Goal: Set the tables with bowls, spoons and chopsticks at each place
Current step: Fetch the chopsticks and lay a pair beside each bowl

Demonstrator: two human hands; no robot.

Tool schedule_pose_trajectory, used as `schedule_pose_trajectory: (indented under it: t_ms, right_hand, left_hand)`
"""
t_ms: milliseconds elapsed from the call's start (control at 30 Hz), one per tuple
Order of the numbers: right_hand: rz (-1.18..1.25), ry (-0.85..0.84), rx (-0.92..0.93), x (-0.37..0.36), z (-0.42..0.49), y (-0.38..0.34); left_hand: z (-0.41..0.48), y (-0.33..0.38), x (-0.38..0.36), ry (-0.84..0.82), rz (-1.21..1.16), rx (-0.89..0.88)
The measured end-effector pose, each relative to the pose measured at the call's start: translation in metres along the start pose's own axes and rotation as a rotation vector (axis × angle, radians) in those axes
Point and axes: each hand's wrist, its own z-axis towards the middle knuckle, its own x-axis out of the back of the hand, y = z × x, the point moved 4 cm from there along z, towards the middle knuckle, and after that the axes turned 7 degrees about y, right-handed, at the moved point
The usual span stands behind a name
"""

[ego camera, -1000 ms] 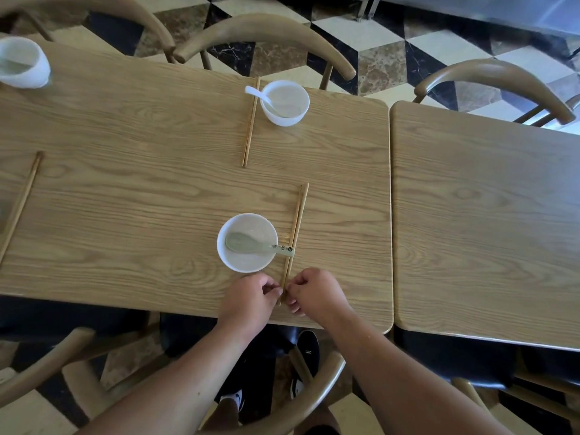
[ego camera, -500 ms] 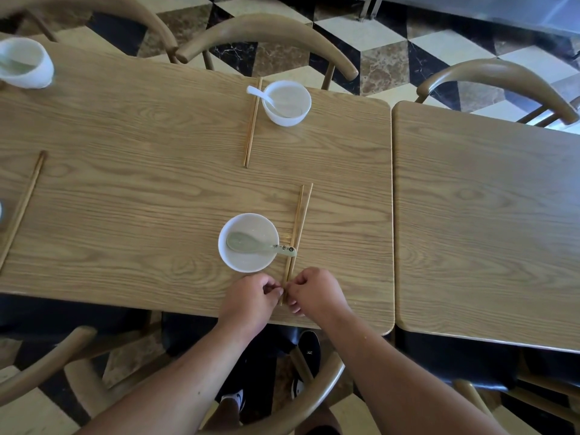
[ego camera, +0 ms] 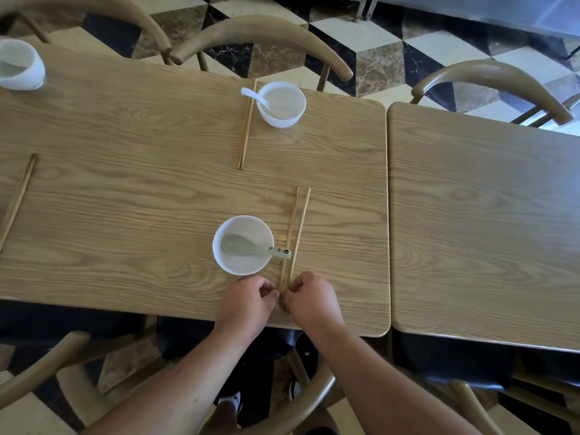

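While both near ends are pinched, one by the left hand (ego camera: 248,298) and one by the right hand (ego camera: 309,298), the chopsticks (ego camera: 295,233) are splayed wider at the far tips than a second ago; they lie on the table (ego camera: 125,215) just right of the bowl (ego camera: 242,244); alignment is judged unfinished; the spoon (ego camera: 251,247) is unmoved.

Bright daylight, soft shadows, fisheye-bowed edges, sharp.

Wooden chairs (ego camera: 263,36) — checkered marble floor (ego camera: 376,51).
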Motion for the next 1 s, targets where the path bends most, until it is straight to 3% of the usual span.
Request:
schedule_pose_trajectory:
  t_ms: [467, 1000]
  right_hand:
    - [0.144, -0.077, -0.050, -0.005, 0.011, 0.007]
    - [0.150, -0.075, -0.050, -0.004, 0.011, 0.006]
  left_hand:
    - [0.000, 0.002, 0.001, -0.015, 0.000, 0.017]
    - [-0.003, 0.003, 0.002, -0.008, 0.035, 0.001]
